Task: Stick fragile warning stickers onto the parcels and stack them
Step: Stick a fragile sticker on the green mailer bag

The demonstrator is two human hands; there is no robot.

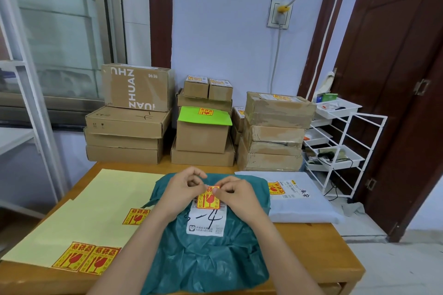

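Fingers point(217, 189) pinching upright sticker point(208, 200), teal parcel point(206, 254)

Teal parcel point(206, 256): thin plastic film, creased, showing a soft sheen. Grey parcel point(304, 206): smooth matt plastic. Sticker point(208, 200): glossy printed paper. Backing sheets point(79, 220): pale matt paper. Boxes point(127, 124): matt corrugated cardboard. Table point(318, 254): wood, smooth, appearing varnished.

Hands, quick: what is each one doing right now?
Left hand: fingers pinch the top edge of the fragile sticker.
Right hand: fingers pinch the same sticker, over the teal parcel.
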